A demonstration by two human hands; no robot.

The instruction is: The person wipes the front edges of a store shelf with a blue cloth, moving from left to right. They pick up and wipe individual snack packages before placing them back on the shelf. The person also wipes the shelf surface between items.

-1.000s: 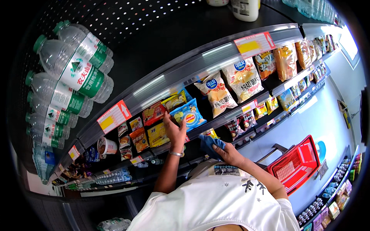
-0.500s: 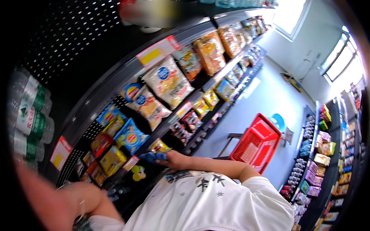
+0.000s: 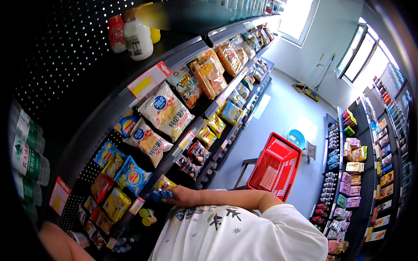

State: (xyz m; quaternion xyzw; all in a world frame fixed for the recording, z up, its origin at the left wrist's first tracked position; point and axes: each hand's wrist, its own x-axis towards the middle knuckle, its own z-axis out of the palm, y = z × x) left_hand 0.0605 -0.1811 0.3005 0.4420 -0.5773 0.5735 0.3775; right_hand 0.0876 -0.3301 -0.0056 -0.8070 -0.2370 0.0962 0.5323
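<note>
My right hand (image 3: 186,196) is closed on a blue cloth (image 3: 159,196) at the edge of a lower snack shelf. Just behind the cloth sits a yellow snack bag (image 3: 164,182). Of my left arm, only part of the forearm (image 3: 65,244) shows at the lower left; the hand itself is outside the picture. Above my right hand, the shelf holds white chip bags (image 3: 166,111), a blue chip bag (image 3: 133,175) and a yellow packet (image 3: 116,205). A white bottle with a brown cap (image 3: 138,40) stands on the upper shelf.
Shrink-wrapped water bottles (image 3: 29,150) stand at far left. A red basket (image 3: 275,167) rests on a stool in the aisle, near a blue basin (image 3: 296,139). Another stocked shelf (image 3: 355,174) runs along the right. A blurred dark shape covers part of the top.
The view has shifted, bringing the bottles on the upper shelf into sight. My left arm has dropped lower at the left edge. My right hand still holds the cloth near the same shelf edge.
</note>
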